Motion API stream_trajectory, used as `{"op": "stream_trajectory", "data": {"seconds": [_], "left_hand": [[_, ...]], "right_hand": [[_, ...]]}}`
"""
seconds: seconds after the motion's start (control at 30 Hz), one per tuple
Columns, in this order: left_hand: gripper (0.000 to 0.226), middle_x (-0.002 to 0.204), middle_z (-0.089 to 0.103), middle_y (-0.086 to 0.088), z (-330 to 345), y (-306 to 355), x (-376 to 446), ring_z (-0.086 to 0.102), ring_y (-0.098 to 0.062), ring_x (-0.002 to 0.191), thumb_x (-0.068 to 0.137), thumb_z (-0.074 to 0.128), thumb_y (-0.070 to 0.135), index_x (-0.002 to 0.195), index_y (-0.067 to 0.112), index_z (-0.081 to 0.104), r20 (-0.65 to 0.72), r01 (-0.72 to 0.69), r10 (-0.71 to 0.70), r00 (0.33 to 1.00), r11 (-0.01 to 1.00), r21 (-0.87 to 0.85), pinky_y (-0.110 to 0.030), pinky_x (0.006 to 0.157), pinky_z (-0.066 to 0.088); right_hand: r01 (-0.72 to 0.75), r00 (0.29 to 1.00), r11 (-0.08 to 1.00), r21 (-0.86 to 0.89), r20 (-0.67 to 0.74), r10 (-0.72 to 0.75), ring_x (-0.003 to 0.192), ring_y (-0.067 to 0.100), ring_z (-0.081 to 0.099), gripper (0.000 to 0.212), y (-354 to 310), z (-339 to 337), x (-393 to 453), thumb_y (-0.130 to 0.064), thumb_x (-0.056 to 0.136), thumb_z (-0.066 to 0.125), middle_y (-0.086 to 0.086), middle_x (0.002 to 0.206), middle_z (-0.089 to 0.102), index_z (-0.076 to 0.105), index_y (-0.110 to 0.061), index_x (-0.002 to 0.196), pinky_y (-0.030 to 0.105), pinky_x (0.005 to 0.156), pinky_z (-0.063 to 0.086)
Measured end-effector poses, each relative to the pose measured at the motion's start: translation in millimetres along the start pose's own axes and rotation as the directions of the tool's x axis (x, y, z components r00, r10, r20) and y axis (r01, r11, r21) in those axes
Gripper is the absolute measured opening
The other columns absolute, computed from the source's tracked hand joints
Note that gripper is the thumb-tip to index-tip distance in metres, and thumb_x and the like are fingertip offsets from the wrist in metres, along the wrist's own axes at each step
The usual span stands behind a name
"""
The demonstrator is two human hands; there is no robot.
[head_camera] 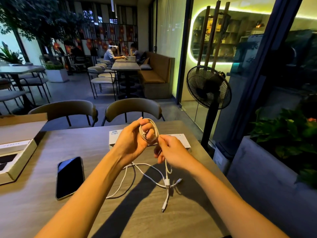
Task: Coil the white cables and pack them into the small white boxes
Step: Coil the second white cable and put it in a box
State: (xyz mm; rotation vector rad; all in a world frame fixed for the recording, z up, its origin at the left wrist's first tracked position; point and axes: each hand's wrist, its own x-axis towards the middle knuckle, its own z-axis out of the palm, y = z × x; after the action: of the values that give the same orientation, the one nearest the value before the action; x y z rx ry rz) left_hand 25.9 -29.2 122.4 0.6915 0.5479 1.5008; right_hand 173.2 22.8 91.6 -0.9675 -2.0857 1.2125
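L hand (133, 139) is raised over the table (85, 152), fingers curled round a few loops of white cable (151, 133). R hand (171, 152) pinches the same cable just below the coil — the rest hangs down and lies loose on the table w/ its plugs (167, 182). White box (114, 141) sits behind the hands. Phone (70, 177) lies to the left, nr an open carton (18, 162).

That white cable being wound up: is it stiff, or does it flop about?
Probably floppy: the white cable sprawls in loose curves on the table. It likely springs open, since the left hand grips the loops. Seemingly light: the right hand only pinches it.
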Motion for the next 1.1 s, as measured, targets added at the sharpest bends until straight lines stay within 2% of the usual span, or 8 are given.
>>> {"op": "stream_trajectory", "data": {"seconds": [0.17,0.3,0.53,0.63,0.77,0.87,0.97,1.1], "left_hand": [[0.036,0.105,0.074,-0.008,2,-6,4,0.067,-0.023,0.115,0.108,0.033,0.032,0.093,0.011,0.058,-0.059,-0.198,0.225,0.973,0.934,0.296,-0.038,0.105,0.047],[0.03,0.111,0.069,0.001,-11,-12,5,0.064,-0.011,0.098,0.106,0.038,0.038,0.107,0.024,0.064,0.094,-0.258,0.412,0.906,0.362,0.896,-0.022,0.084,0.05],[0.019,0.102,0.066,0.0,-38,-19,4,0.062,-0.015,0.092,0.103,0.046,0.034,0.103,0.021,0.06,0.219,-0.101,0.283,0.934,-0.377,0.92,-0.027,0.082,0.052],[0.037,0.082,0.065,0.001,-44,-14,-1,0.058,-0.009,0.075,0.105,0.037,0.039,0.085,0.022,0.063,0.153,-0.103,0.224,0.962,-0.221,0.97,-0.027,0.074,0.047],[0.047,0.062,0.059,0.003,-29,-12,-4,0.049,-0.007,0.055,0.098,0.043,0.052,0.067,0.02,0.06,-0.025,-0.018,0.094,0.995,0.426,0.905,-0.02,0.059,0.04],[0.044,0.052,0.044,0.005,-17,-7,-6,0.04,-0.01,0.05,0.098,0.042,0.045,0.062,0.021,0.049,0.076,-0.067,0.02,0.997,0.722,0.688,-0.024,0.064,0.039],[0.043,0.052,0.032,0.008,-7,2,-4,0.025,-0.008,0.048,0.101,0.037,0.038,0.062,0.022,0.045,0.172,-0.112,0.038,0.984,0.889,0.444,-0.024,0.054,0.021],[0.043,0.06,0.035,0.002,-3,0,5,0.031,-0.013,0.052,0.107,0.027,0.039,0.076,0.019,0.047,0.168,-0.137,0.083,0.982,0.928,0.347,-0.032,0.06,0.025]], "right_hand": [[-0.103,0.954,0.987,-0.12,0.268,0.132,0.097,0.016,0.074,0.016,1,9,-11,-0.021,0.103,0.055,0.001,0.095,0.078,0.063,-0.021,0.117,0.044,0.1,0.056],[-0.018,0.96,0.973,-0.229,0.269,0.081,0.086,0.011,0.07,0.019,-9,12,-22,-0.017,0.1,0.06,-0.005,0.091,0.071,0.062,-0.02,0.119,0.034,0.09,0.057],[0.129,0.991,0.9,-0.415,0.015,-0.135,0.093,0.007,0.061,0.035,-22,-23,-34,-0.008,0.097,0.06,-0.007,0.11,0.062,0.064,-0.03,0.124,0.023,0.078,0.054],[0.186,0.965,0.901,-0.392,-0.097,-0.242,0.103,0.003,0.064,0.033,-30,-48,-33,-0.006,0.1,0.059,-0.007,0.112,0.069,0.07,-0.026,0.124,0.018,0.09,0.053],[0.229,0.961,0.96,-0.163,-0.118,-0.249,0.099,0.0,0.068,0.022,-32,-73,-25,-0.015,0.1,0.064,-0.009,0.101,0.076,0.073,-0.023,0.118,0.009,0.085,0.051],[0.215,0.941,0.967,-0.136,-0.237,-0.243,0.086,-0.003,0.068,0.021,-20,-65,-12,-0.019,0.103,0.059,-0.008,0.091,0.075,0.076,-0.021,0.114,0.01,0.074,0.05],[0.148,0.953,0.981,-0.125,-0.247,-0.175,0.054,-0.001,0.05,0.026,-5,-36,-4,-0.027,0.106,0.052,-0.008,0.071,0.061,0.078,-0.021,0.102,0.014,0.054,0.038],[0.07,0.986,0.969,-0.237,-0.131,-0.103,0.068,0.007,0.055,0.032,-1,6,-14,-0.019,0.109,0.042,0.0,0.079,0.061,0.072,-0.022,0.098,0.026,0.065,0.046]]}}
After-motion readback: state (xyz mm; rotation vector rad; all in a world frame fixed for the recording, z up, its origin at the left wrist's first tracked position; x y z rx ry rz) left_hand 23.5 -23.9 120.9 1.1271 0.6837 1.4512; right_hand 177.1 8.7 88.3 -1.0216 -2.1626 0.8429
